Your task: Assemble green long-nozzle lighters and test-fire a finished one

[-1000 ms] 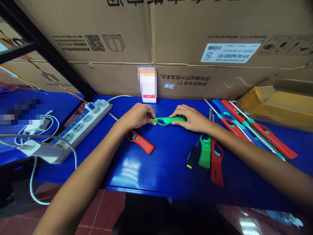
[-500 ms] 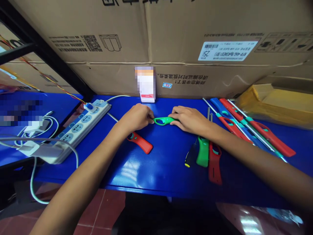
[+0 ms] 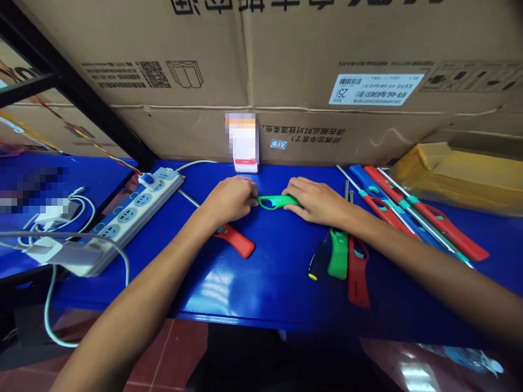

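Seen from the head camera, a person's two bare hands meet over a blue table [image 3: 278, 283], a green long-necked lighter [image 3: 283, 200] stretched between them, mid-table and just on the near side of a propped phone [image 3: 245, 144]. The left hand [image 3: 233, 198] is curled nearly closed at the lighter's left end, by the trigger guard; its fingertips are partly hidden, so what exactly they pinch cannot be told. The right hand [image 3: 312, 200], half closed, grips the handle at right between thumb and fingers. Whether the lighter touches the table is unclear.

The handle looks like light, stiff, smooth plastic, probably a little slippery; its broad right part seems the surest hold, the thin guard loop the likeliest to flex or crack. A screwdriver [image 3: 317, 262] and a red lighter [image 3: 358, 280] lie nearer, to the right.
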### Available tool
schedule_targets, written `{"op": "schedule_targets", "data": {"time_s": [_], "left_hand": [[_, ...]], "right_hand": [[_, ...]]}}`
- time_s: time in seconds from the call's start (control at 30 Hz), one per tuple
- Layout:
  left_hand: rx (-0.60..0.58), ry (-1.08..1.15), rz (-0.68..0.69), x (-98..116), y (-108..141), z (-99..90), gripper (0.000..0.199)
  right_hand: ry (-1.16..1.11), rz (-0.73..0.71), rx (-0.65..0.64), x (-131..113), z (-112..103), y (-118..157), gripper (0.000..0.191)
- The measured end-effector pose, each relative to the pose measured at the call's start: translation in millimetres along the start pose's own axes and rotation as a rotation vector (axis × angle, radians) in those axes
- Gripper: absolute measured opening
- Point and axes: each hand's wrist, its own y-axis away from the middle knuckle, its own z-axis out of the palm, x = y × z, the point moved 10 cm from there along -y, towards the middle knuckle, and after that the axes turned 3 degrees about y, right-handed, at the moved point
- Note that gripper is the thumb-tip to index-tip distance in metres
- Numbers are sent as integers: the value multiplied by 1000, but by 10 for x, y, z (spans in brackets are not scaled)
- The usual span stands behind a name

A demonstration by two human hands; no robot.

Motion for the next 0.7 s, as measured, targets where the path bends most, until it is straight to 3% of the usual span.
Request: {"op": "schedule_targets", "data": {"time_s": [0.3, 0.5, 0.7], "left_hand": [[89, -72, 198, 81, -43, 6, 18], [199, -164, 198, 123, -4, -122, 25], [293, -232, 223, 178, 8, -183, 31]], "right_hand": [[-182, 45, 37, 203, 23, -8, 21], [-554, 195, 50, 458, 46, -58, 30], [-754, 334, -15, 624, 136, -54, 32]]}}
